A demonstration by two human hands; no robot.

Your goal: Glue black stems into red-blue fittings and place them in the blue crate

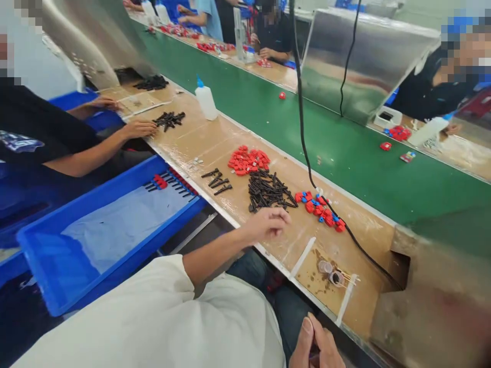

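Observation:
My left hand [267,225] hovers over the bench's near edge, just below a heap of black stick-like plastic parts [268,190]. Its fingers are loosely bent and somewhat apart, with nothing visible in them. At the bottom of the view, my right hand [316,343] is closed in front of my lap, thumb against fingers; whatever it may pinch is hidden. Beyond the black heap lies a pile of red plastic parts [248,160]. Red-and-blue pieces [320,208] form a row to the right. Several black parts [217,181] lie separately to the left.
Small cups [336,278] with thin sticks stand on a stained, taped patch. A black cable [302,117] hangs down across the bench. Beyond runs a green belt [245,107]. A blue tray [115,240] and a co-worker's hands [140,129] are left, near a white bottle [206,102].

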